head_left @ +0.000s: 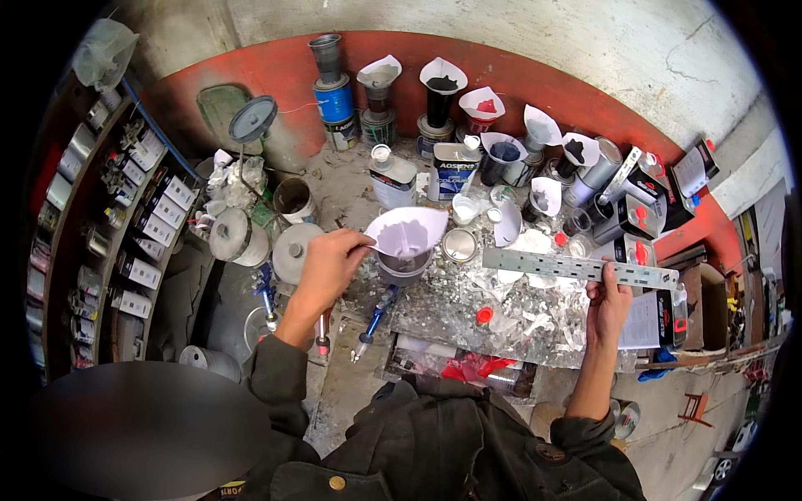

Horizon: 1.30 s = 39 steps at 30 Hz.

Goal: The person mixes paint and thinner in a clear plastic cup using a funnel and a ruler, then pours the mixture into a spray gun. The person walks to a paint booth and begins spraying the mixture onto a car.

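White paper is marking the middle of the head view: the left hand (pixel 334 255) is pinching the rim of a strainer (pixel 409 227) over a grey cup (pixel 403 272) at the worktop (pixel 439 321), while the right hand's (pixel 612 305) grip is holding a metal ruler (pixel 543 264). Steadying the cone upright is likely paying off. Lettering is showing on a blue-labelled can (pixel 455 174).

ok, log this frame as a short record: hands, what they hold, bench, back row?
Left hand: pinching the rim of a white paper funnel
Under funnel: grey cup
Right hand: gripping a slotted metal strip near its right end
Bench: paint-specked; red cap lying nearer the person than the strip
Back row: blue can, more paper funnels in cups
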{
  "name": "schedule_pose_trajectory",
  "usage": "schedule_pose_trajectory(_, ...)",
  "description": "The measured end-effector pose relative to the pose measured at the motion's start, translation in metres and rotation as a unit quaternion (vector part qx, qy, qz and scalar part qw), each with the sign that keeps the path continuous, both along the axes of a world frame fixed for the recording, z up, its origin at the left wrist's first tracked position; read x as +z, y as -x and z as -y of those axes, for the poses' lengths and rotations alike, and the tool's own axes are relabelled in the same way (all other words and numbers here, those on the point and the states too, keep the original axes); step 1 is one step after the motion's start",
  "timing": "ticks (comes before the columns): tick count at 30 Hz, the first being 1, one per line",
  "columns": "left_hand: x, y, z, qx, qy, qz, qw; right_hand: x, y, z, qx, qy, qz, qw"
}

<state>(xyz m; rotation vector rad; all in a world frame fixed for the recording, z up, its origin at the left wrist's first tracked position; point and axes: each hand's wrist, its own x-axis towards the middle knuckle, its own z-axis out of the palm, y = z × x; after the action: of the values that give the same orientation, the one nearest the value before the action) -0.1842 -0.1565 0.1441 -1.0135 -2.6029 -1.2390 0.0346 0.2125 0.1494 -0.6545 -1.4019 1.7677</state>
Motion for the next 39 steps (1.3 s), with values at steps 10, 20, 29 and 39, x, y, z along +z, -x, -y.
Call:
schedule_pose_trajectory(10, 0.006, 0.002, 0.009, 0.018, -0.088, -0.055, 0.994, 0.021, 0.044, 0.037, 0.106, -0.107, 0.035, 0.988)
schedule_pose_trajectory(20, 0.015, -0.001, 0.022, 0.053, -0.117, -0.065, 0.99, 0.025, 0.141, 0.1, 0.375, -0.395, 0.095, 0.833)
schedule_pose_trajectory(29, 0.01, -0.008, 0.033, 0.086, -0.164, -0.007, 0.983, 0.03, 0.162, 0.115, 0.396, -0.41, 0.143, 0.809)
schedule_pose_trajectory(39, 0.012, -0.008, 0.034, 0.073, -0.184, -0.005, 0.98, 0.024, 0.158, 0.113, 0.412, -0.452, 0.173, 0.772)
